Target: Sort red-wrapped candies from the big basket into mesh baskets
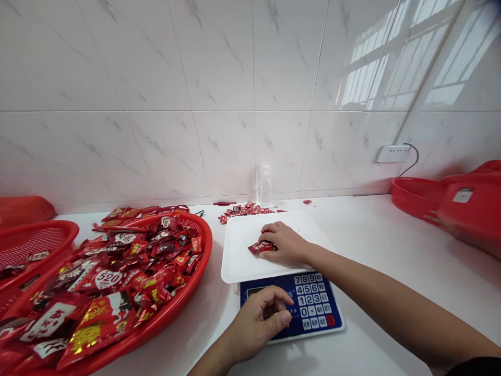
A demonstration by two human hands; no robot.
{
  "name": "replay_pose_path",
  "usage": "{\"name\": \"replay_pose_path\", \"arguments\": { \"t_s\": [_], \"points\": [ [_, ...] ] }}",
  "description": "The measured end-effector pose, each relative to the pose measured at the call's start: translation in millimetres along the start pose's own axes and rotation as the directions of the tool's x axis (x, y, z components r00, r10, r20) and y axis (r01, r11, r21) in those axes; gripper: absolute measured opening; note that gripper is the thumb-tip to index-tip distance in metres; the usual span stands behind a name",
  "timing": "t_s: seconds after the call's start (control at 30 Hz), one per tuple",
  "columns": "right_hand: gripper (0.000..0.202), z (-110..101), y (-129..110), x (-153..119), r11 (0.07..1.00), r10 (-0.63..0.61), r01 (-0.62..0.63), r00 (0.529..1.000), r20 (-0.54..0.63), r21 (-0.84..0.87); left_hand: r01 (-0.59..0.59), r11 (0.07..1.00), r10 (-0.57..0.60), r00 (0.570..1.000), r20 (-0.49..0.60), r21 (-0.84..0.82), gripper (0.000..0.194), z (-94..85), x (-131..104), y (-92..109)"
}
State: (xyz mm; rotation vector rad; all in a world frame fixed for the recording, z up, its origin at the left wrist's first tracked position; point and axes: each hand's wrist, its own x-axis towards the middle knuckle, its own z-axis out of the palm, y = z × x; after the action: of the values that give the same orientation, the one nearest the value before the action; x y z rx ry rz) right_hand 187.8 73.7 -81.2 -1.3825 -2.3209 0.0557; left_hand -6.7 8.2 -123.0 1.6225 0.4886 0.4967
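Observation:
My right hand (285,243) is closed around small red snack packets (259,247) on the white weighing tray (238,263) of a digital scale. One packet's printed end sticks out past the fingers; how many are under the palm is hidden. My left hand (259,322) hovers over the left part of the scale's blue keypad (313,303) and covers some of its display. Its fingers are loosely curled, with a gap between thumb and index finger and nothing held. To the left, a round red plastic basket (201,279) is heaped with red wrapped snack packets (109,277).
Several small red patterned packets (246,210) lie behind the tray, beside a clear plastic cup or jar (266,185). Another red basket (58,230) stands at far left. Red basins (418,201) and a wall socket (393,153) with a cable are at right.

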Motion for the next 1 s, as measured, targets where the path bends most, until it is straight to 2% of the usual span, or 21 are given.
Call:
{"name": "replay_pose_path", "arguments": {
  "t_s": [0.2, 0.33, 0.4, 0.5, 0.6, 0.7, 0.83, 1.0],
  "points": [
    [0.020, 8, 11, 8, 1.000, 0.000, 0.003, 0.991, -0.134, 0.016, 0.004, 0.999, -0.003, 1.000, -0.011, 0.042, 0.038, -0.1, 0, 1],
    [0.016, 1, 17, 11, 0.994, 0.048, -0.024, 0.968, -0.246, 0.103, 0.008, 0.998, -0.008, 1.000, -0.013, 0.059, 0.043, 0.3, 1, 3],
    [0.016, -7, 20, 12, 0.983, 0.126, -0.072, 0.935, -0.331, 0.171, 0.009, 0.998, -0.008, 1.000, -0.017, 0.059, 0.044, 0.6, 1, 4],
    [0.022, -20, 30, 12, 0.947, 0.279, -0.166, 0.852, -0.443, 0.276, 0.015, 0.997, -0.013, 1.000, -0.024, 0.078, 0.044, 0.7, 0, 4],
    [0.034, -37, 43, 4, 0.907, 0.392, -0.241, 0.780, -0.488, 0.344, 0.021, 0.996, -0.019, 1.000, -0.023, 0.085, 0.043, 0.2, 0, 5],
    [0.042, -59, 59, -21, 0.880, 0.467, -0.322, 0.719, -0.514, 0.348, 0.022, 0.997, -0.021, 1.000, -0.012, 0.074, 0.042, -0.4, 0, 7],
    [0.038, -94, 86, -71, 0.835, 0.534, -0.496, 0.627, -0.566, 0.239, 0.026, 0.996, -0.025, 1.000, -0.007, 0.081, 0.040, -0.3, 0, 10],
    [0.034, -123, 121, -134, 0.670, 0.645, -0.740, 0.536, -0.544, 0.065, 0.058, 0.989, -0.057, 0.998, -0.013, 0.133, 0.040, 0.0, -1, 15]
  ]
}}
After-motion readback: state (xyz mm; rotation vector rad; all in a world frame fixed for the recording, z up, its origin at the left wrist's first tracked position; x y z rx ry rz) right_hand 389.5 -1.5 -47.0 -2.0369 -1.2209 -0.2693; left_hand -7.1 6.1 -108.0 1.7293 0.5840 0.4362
